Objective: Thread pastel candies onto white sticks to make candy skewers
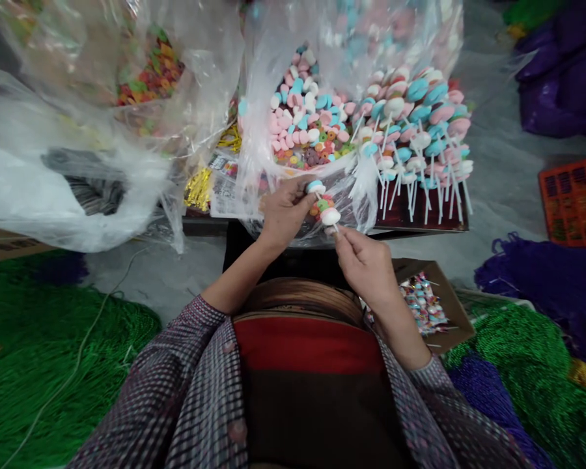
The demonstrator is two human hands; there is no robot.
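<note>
Between my hands is a candy skewer (330, 215): a white marshmallow low on a white stick, with green and orange gummy rings above it. My right hand (366, 264) is closed, pinching the stick below the candies. My left hand (287, 207) is closed at the upper end, thumb and fingers gripping a blue-and-white marshmallow (316, 187). Whether the stick has pierced that marshmallow is hard to tell. Just beyond lies an open plastic bag with loose pink, white and blue marshmallows (297, 117) and gummy rings (317, 153).
Finished candy skewers (415, 130) are piled at the table's right, sticks overhanging its edge. Gold twist ties (198, 189) lie left of the marshmallows. A cardboard box (454, 312) of wrapped candies stands by my right arm. An orange crate (573, 198) and green netting (522, 365) are further right.
</note>
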